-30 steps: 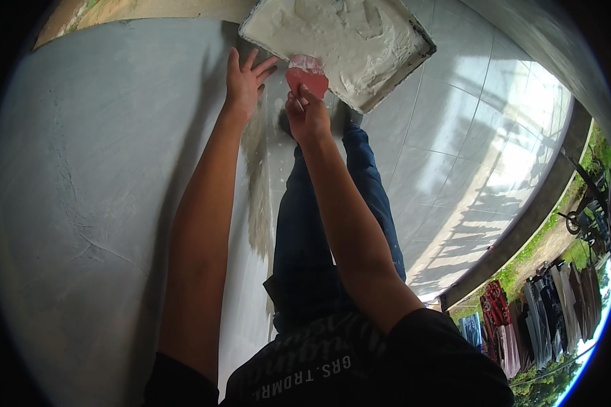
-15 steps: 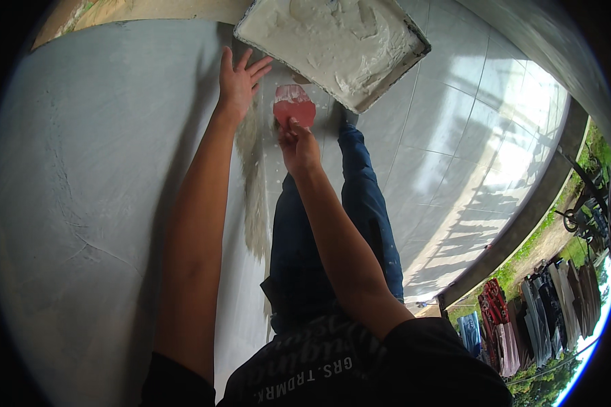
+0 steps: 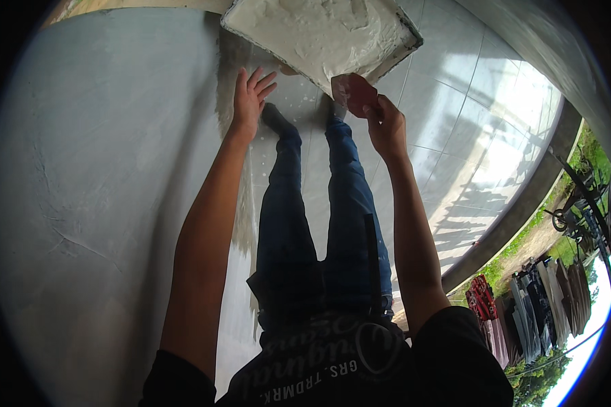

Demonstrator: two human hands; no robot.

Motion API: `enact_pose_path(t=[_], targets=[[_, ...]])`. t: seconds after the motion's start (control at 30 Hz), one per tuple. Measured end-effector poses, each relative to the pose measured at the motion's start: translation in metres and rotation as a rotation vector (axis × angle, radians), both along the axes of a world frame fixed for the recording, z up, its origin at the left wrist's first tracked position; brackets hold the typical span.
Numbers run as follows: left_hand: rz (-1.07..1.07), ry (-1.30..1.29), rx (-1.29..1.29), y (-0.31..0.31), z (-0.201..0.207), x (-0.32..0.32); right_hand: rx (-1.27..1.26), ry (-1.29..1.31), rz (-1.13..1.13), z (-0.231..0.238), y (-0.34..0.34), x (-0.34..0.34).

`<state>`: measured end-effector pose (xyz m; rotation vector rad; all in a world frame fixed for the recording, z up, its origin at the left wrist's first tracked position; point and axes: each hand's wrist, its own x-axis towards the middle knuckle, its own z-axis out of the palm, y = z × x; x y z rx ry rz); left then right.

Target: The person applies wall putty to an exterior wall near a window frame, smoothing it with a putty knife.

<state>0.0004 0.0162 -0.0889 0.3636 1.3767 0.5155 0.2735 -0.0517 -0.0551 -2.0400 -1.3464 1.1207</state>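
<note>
My right hand (image 3: 388, 130) grips a red flat scraper (image 3: 354, 95) between thumb and fingers. The scraper's blade overlaps the near corner of a shallow rectangular tray (image 3: 406, 51); whether it touches the tray or its contents I cannot tell. Thick white paste (image 3: 312, 27) spreads unevenly over the tray. My left hand (image 3: 251, 102) holds nothing, its fingers spread, beside the grey-white wall (image 3: 108, 149) at left and just short of the tray's left side.
A rough, unevenly coated strip (image 3: 246, 217) runs along the wall's edge. My legs (image 3: 292, 203) stand on grey floor tiles (image 3: 424, 139) with pale spots. Sunlit tiles and a low ledge (image 3: 509, 220) lie to the right, with hanging clothes (image 3: 536, 305) outside.
My right hand has swung right and up with the scraper, from between my legs to the tray's near corner. My left hand shifted slightly right. The tray appears a little higher and further left.
</note>
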Motion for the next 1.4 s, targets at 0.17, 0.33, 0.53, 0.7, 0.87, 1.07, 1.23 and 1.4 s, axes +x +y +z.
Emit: enact_pose_path(t=[0.17,0.33,0.53,0.7,0.87,1.07,1.23,1.4], targets=[[-0.006,0.004,-0.001,-0.027,-0.012,0.011,0.136,-0.076,0.212,-0.023,0.04,-0.009],[-0.005,-0.024,0.0,-0.03,-0.013,0.025,0.219,-0.121,0.212,-0.04,0.053,-0.027],[0.014,-0.007,0.003,-0.022,-0.011,0.034,0.302,-0.1,0.175,-0.042,0.059,-0.033],[0.026,-0.017,-0.003,-0.017,-0.013,0.038,0.278,-0.125,0.247,-0.049,0.064,-0.03],[0.028,-0.034,0.013,-0.016,-0.014,0.042,0.194,-0.143,0.304,-0.049,0.073,-0.032],[0.042,-0.048,0.007,-0.015,-0.015,0.045,0.23,-0.116,0.355,-0.056,0.077,-0.032],[0.027,-0.033,0.015,-0.016,-0.012,0.049,0.221,-0.091,0.354,-0.063,0.078,-0.029],[0.034,-0.017,0.018,-0.02,-0.013,0.046,0.201,-0.137,0.321,-0.059,0.078,-0.035]])
